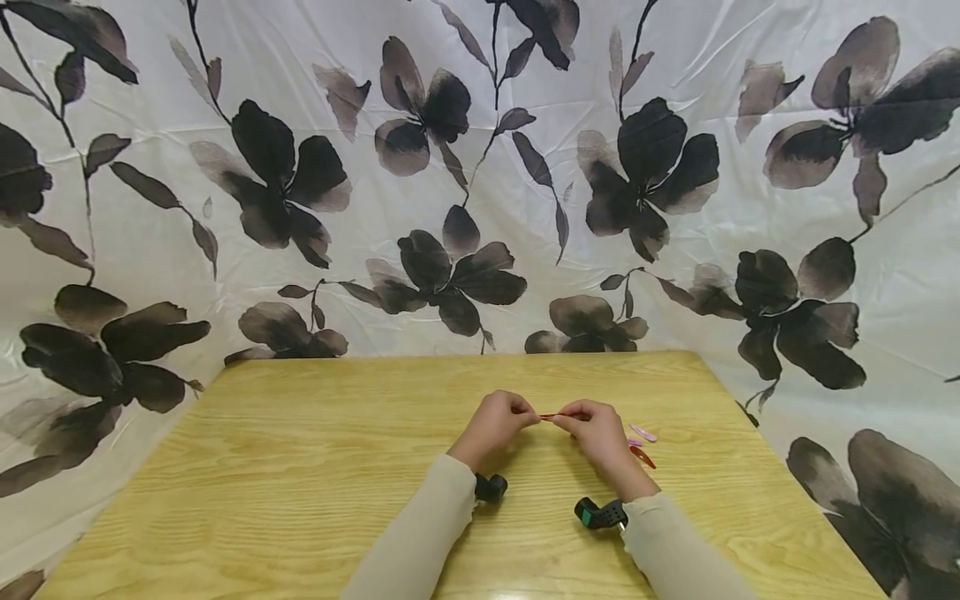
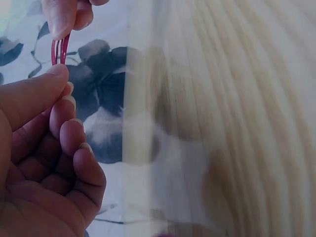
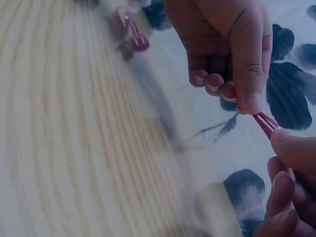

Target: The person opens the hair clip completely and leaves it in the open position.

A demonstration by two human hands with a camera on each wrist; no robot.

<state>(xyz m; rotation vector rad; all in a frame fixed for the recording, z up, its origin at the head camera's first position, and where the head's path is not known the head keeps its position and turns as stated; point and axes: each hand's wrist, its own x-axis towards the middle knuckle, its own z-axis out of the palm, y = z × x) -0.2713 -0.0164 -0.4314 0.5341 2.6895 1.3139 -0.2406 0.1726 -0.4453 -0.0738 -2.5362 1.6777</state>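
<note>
A red snap hair clip is held in the air between both hands. My left hand pinches one end of it between thumb and index finger. At the opposite end my right hand grips it between thumb and fingertips. In the left wrist view, slits show between the narrow metal strips of the clip, and the fingertips cover both ends. The right wrist view shows the clip slanting between the two thumbs.
Beside the right hand, a pink hair clip and a red hair clip lie on the wooden table, with another pink one partly hidden by the hand. Behind the table hangs a floral cloth. Each wrist wears a black camera.
</note>
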